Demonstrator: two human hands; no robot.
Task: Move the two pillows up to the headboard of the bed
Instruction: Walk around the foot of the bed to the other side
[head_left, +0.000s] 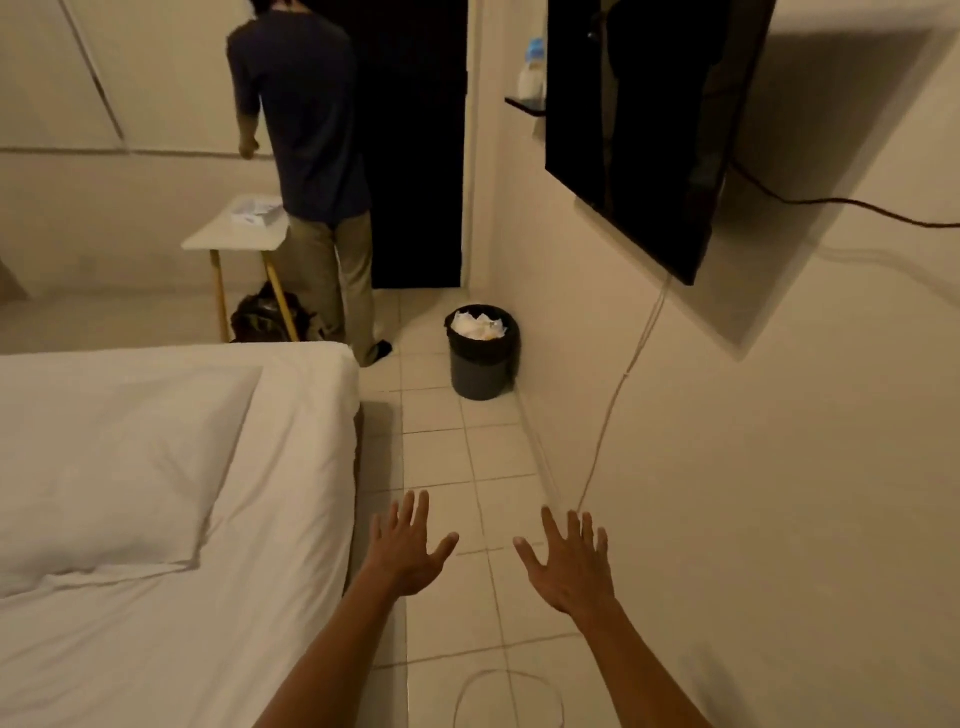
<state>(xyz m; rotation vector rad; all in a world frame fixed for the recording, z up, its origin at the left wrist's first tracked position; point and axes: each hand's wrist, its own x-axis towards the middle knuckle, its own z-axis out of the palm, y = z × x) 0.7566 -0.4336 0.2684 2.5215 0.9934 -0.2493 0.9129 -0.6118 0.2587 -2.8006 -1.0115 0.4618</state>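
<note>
Both hands, left hand and right hand, are hovering over the floor with fingers spread, gripping nothing. One pillow is lying on the bed (headboard unseen); reaching left for it probably comes next.

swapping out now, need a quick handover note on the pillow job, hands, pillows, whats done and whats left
Left hand: open, empty, held over the floor tiles beside the bed.
Right hand: open, empty, over the tiles near the wall.
One white pillow lies flat on the bed, untouched. The second pillow and the headboard are out of view.
Done: nothing visible.
Left: find both pillows and move them to the headboard.
</note>
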